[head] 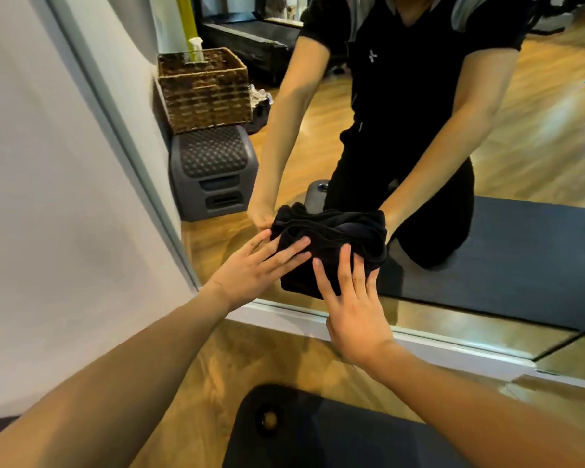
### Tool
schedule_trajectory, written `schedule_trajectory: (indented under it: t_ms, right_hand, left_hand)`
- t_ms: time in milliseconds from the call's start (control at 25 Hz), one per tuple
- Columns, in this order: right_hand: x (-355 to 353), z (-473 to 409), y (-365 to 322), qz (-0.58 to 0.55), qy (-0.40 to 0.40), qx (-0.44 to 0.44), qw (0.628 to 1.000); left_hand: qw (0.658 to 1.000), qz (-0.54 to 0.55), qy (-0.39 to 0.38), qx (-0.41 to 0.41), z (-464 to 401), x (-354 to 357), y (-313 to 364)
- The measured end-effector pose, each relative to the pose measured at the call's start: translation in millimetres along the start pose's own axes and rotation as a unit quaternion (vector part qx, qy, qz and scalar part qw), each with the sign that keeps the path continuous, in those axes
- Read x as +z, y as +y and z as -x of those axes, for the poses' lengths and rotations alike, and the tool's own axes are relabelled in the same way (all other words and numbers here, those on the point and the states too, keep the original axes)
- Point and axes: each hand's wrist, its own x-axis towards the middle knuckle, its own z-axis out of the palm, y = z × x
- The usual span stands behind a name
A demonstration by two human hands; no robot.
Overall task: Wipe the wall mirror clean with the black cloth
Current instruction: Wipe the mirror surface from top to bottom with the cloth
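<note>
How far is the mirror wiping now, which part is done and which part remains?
In hand: the left hand and right hand press the folded black cloth flat against the wall mirror near its bottom left corner. Done: cannot tell; no wiped patch stands out. Left: probably most of the glass above and to the right.

Wooden floor [250, 366]; dark mat [335, 437] lying on it, near mirror frame [419, 342].

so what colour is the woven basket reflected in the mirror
Brown, with darker and lighter woven bands; the basket shows in the head view.
</note>
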Motion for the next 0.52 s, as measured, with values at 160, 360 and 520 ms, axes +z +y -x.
schedule_trajectory:
  t_ms: [160,360,520]
  right_hand:
    - [15,-25,-45,-0.017,-0.01,-0.01,1.0]
    - [37,-62,-106,-0.055,-0.027,-0.018,0.998]
    - [59,-90,-157,-0.07,-0.035,-0.03,0.996]
  left_hand:
    - [0.998,0.022,-0.05,-0.025,42,-3,-31]
    - [0.994,-0.021,-0.097,-0.048,97,-4,-68]
    - [0.983,-0.057,-0.159,-0.067,144,-4,-97]
